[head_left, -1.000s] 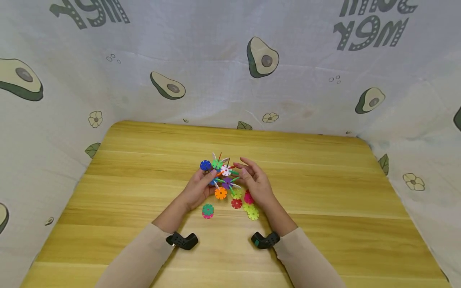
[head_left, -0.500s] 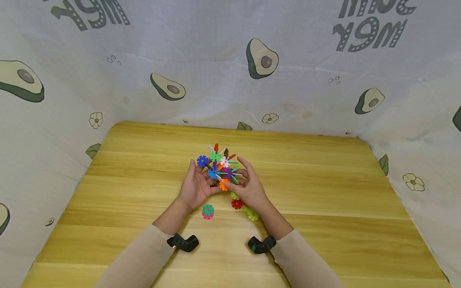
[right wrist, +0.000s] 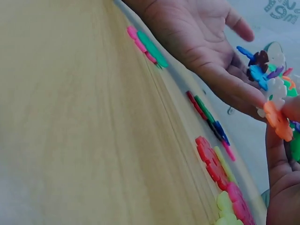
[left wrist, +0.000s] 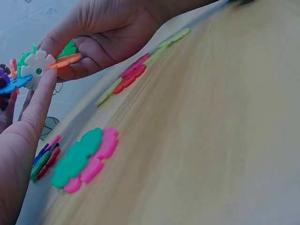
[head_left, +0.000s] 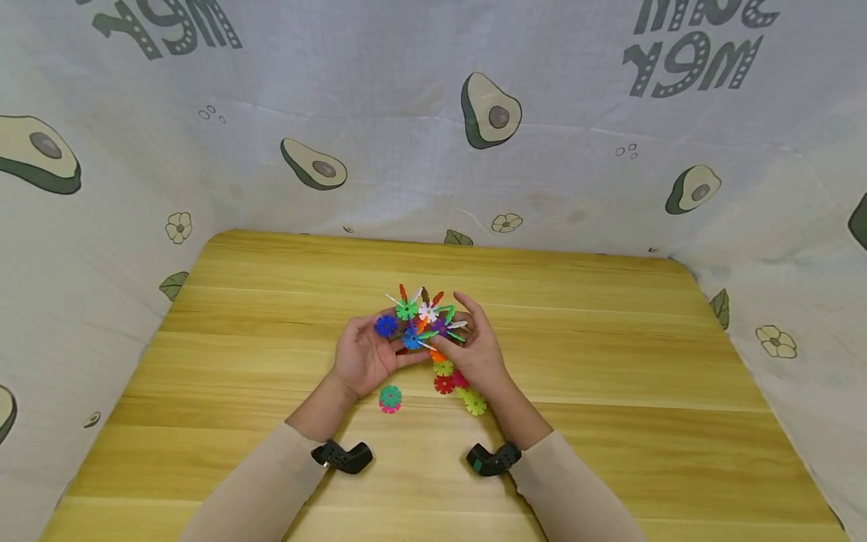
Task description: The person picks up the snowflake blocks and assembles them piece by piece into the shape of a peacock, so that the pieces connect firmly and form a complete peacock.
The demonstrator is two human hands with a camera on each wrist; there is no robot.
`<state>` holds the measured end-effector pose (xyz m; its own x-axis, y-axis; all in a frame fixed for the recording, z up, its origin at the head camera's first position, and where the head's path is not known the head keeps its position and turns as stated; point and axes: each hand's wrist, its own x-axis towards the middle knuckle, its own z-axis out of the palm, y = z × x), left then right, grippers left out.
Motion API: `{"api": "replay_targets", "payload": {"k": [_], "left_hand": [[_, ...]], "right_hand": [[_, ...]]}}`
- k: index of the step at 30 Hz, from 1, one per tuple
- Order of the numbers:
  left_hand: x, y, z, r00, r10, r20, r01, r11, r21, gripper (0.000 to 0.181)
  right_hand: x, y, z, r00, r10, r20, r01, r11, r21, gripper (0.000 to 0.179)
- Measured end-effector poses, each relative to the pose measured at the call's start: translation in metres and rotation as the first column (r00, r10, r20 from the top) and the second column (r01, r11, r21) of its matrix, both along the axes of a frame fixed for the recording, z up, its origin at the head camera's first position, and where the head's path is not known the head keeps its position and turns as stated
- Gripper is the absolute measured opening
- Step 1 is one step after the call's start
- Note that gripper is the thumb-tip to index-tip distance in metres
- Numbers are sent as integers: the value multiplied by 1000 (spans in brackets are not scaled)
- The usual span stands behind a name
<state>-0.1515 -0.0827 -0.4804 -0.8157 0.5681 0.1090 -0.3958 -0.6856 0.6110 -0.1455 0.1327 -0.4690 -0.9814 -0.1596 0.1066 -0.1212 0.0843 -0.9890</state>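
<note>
A cluster of interlocking plastic flower discs (head_left: 413, 339) in blue, green, white, purple and orange is held up between both hands. My left hand (head_left: 362, 357) lies palm up under its left side, thumb spread away and fingers extended beneath. In the left wrist view one left finger touches a white disc (left wrist: 40, 68). My right hand (head_left: 477, 357) pinches the right side, its thumb at an orange disc (right wrist: 277, 122); its index finger is raised. Parts of the fingers behind the cluster are hidden.
On the wooden table (head_left: 596, 339), a green disc (head_left: 390, 395) overlaps a pink one near the left wrist. Red (head_left: 444, 385), pink and yellow-green discs (head_left: 476, 403) lie by the right wrist. More discs (right wrist: 208, 117) lie beyond, under the hands. A printed cloth (head_left: 406, 90) hangs behind.
The right hand has moved in from beside the cluster and pinches it. The left thumb has let go and swung outward. The cluster has turned, rising and then lowering slightly rightward.
</note>
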Motion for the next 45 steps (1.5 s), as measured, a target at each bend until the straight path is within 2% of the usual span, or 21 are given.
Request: {"api": "replay_targets", "payload": {"k": [2,5,9,13,15,17,19,20,21,22,23,25,27,29,31,34,36,38,40,43,45], "left_hand": [[1,0,0,1000,-1,-11,1,1000,-9,43],[3,1,2,1000,15,3,-15,997,-80,29],[3,5,1,998,45,43,-34,973,-230,48],[1,7,0,991,114,66,-83,931,-357,49],[0,8,-1,985,159,64,-123,917,-378,44],[-1,8,-1,977,204,57,-170,915,-366,39],[-2,7,-1,966,254,55,-223,918,-329,35],[-2,7,0,959,277,62,-245,919,-308,33],[-2,7,0,952,298,66,-267,919,-291,32],[-3,6,0,945,319,75,-288,917,-276,32],[-3,6,1,938,337,83,-305,915,-265,32],[-3,5,1,926,364,98,-330,909,-256,33],[-3,5,2,918,381,109,-345,905,-250,37],[-3,6,2,914,390,111,-353,900,-254,42],[-4,6,3,911,399,109,-360,895,-262,47],[-4,7,3,910,406,90,-366,885,-288,55],[-4,7,2,911,407,70,-370,880,-299,60],[-4,7,1,913,405,53,-370,876,-308,66],[-4,7,1,913,406,43,-373,873,-313,68],[-5,8,0,907,419,42,-385,865,-321,63],[-5,8,0,900,434,48,-398,860,-320,58]], "right_hand": [[0,1,-1,1000,7,-15,-7,1000,6,84],[1,1,0,999,32,-44,-31,999,23,85],[2,2,2,996,75,-58,-73,997,33,85],[1,4,3,996,90,-29,-90,996,15,84],[0,7,4,996,90,-4,-90,996,-16,84],[-1,11,5,996,87,13,-87,996,-22,82],[-4,15,4,996,84,12,-84,996,28,79],[-4,18,4,996,84,14,-85,993,86,76],[-5,20,4,996,88,9,-88,981,173,70],[-5,22,4,995,96,1,-93,956,279,64],[-6,24,4,994,111,-8,-99,919,383,58],[-6,27,4,988,156,-21,-117,818,563,44],[-7,29,3,979,202,-22,-137,733,666,36],[-7,29,3,973,231,-14,-155,694,703,31],[-7,29,4,971,239,-1,-167,680,714,30],[-8,28,5,972,234,11,-172,680,713,28],[-8,27,5,974,225,21,-176,696,697,27],[-8,27,4,978,206,38,-181,740,648,24],[-8,27,4,984,174,47,-169,800,575,20],[-7,27,2,994,103,41,-110,884,454,17],[-7,27,1,998,56,23,-61,921,386,17]]}}
